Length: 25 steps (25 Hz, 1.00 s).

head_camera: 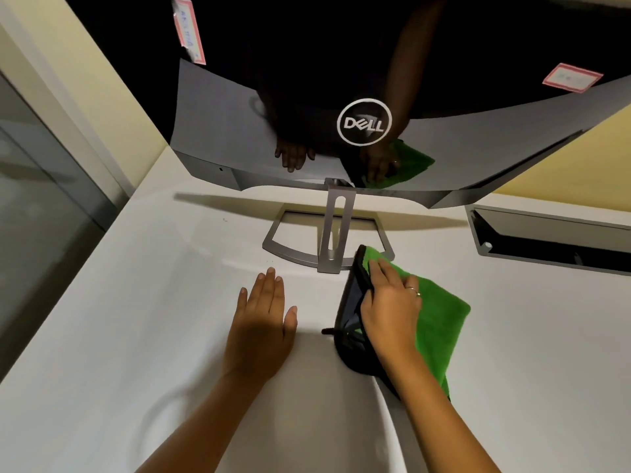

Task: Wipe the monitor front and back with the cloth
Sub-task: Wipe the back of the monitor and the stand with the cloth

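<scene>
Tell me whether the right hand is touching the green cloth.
Touching. The head view shows the right hand lying on the green cloth, fingers spread across its top and thumb at its dark edge, with no gap.
</scene>
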### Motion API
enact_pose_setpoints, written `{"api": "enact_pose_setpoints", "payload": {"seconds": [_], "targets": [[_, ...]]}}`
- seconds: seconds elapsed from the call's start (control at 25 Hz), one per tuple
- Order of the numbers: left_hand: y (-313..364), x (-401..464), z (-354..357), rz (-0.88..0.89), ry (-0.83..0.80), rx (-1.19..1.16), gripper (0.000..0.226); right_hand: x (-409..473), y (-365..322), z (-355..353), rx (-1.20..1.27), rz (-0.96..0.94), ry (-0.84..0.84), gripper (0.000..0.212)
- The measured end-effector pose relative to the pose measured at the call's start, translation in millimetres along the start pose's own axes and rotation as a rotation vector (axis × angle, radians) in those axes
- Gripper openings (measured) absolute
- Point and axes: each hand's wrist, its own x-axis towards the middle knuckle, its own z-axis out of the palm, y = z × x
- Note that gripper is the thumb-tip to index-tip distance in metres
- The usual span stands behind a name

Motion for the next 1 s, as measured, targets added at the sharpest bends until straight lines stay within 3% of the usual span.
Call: {"api": "enact_pose_setpoints", "payload": {"seconds": [0.12, 0.28, 0.48, 0.64, 0.84, 1.0], "targets": [[-2, 1, 1, 0.013, 0.006, -0.004, 0.053, -13, -27, 11, 0.122, -0.126, 0.213, 0.053], [-4, 2, 3, 0.027, -0.001, -0.011, 0.053, 4, -55, 5, 0.211, -0.118, 0.349, 0.055], [-6, 0, 4, 0.026, 0.013, -0.018, 0.053, 3, -66, 13, 0.109, 0.036, -0.009, 0.073], [-4, 1, 3, 0.019, -0.002, 0.009, 0.054, -6, -50, 19, -0.029, -0.053, -0.025, 0.076], [-4, 0, 3, 0.024, -0.014, 0.014, 0.055, -10, -40, 18, -0.222, -0.273, -0.017, 0.043], [-5, -1, 5, 0.032, 0.012, 0.016, 0.053, -8, -49, 3, -0.279, -0.278, -0.224, 0.033]]}}
